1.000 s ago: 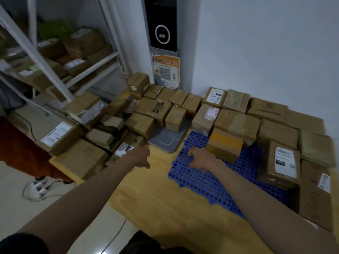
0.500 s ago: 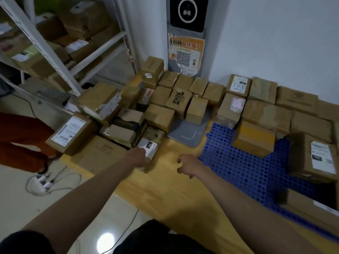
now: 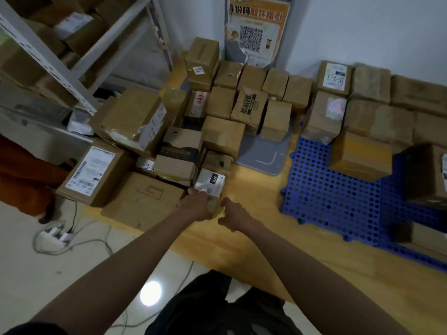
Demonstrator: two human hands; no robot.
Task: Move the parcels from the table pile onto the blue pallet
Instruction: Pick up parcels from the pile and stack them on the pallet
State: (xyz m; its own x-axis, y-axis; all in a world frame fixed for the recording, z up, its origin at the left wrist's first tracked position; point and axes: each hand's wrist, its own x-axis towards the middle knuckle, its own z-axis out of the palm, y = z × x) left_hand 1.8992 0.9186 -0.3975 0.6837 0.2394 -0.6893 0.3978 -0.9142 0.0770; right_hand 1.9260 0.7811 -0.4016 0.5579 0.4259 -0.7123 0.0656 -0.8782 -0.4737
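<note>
- Brown cardboard fills the left of the wooden tabletop [image 3: 254, 228]: the parcel pile [image 3: 169, 141] stands crowded and uneven, boxes leaning on one another, too many and too overlapped for me to count surely.
- At the pile's near edge sits a small parcel with a white label marked 220 [image 3: 210, 184]. The left hand [image 3: 197, 206] touches its near left corner; whether that grip has closed round it I cannot tell, as the fingers are hidden behind the hand.
- The right hand [image 3: 233, 215] hangs just beside it, fingers loosely curled, its grip on nothing.
- Hemming the small parcel in: a wide flat box [image 3: 142, 199] on its left, and a stack of thin boxes [image 3: 176, 163] pressed close behind it.
- A grey mat [image 3: 263, 153] lies between the pile and the blue pallet [image 3: 331, 197], partly under boxes.
- The pallet lies to the right, well apart from both hands. One yellow-taped box [image 3: 360, 158] sits on its far part; more boxes line the wall behind and the right edge.
- Two arms reach in from below.
- One metal shelving rack [image 3: 48, 56] holding boxes stands at the left.
- One poster with a QR code [image 3: 256, 32] hangs on the wall.
- One white power strip [image 3: 58, 234] with cables lies on the floor.
</note>
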